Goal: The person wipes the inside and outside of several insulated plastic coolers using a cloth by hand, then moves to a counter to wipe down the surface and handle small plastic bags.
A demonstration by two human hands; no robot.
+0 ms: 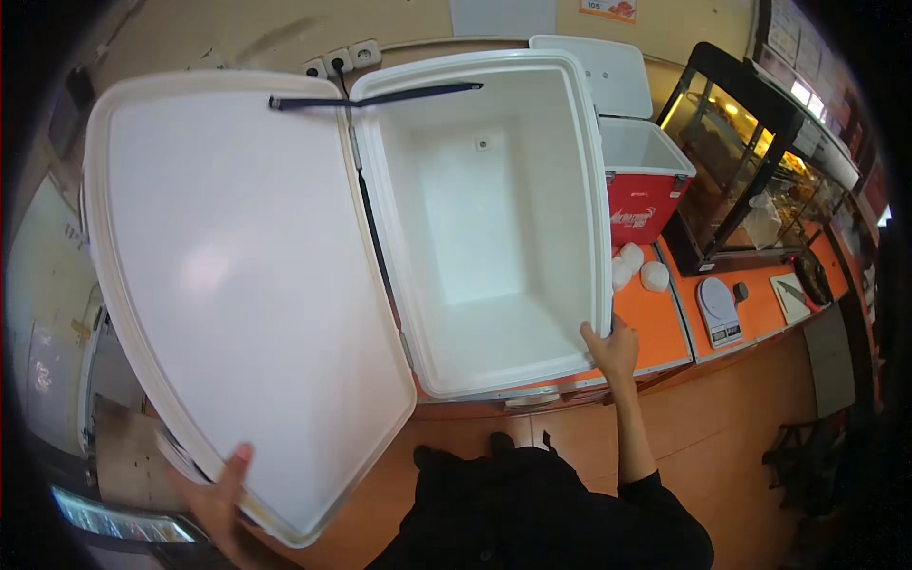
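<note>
A large white cooler box (484, 235) stands on the orange counter with its hollow inside facing me; only a small drain fitting (483, 144) shows in its far wall. Its hinged lid (235, 271) is swung out to the left, and a dark strap (370, 97) runs from lid to box. My left hand (217, 491) grips the lid's lower left edge, thumb on the inner face. At the box's near right corner, my right hand (611, 345) holds the rim with the thumb inside; its other fingers are mostly hidden behind the wall.
Right of the box stand a smaller red cooler (638, 203) with a raised white lid (595, 75), several white rounded pieces (654, 276), a kitchen scale (718, 310), a knife (792, 293) on a board and a lit glass food display case (755, 157). Wall sockets (338, 60) are behind.
</note>
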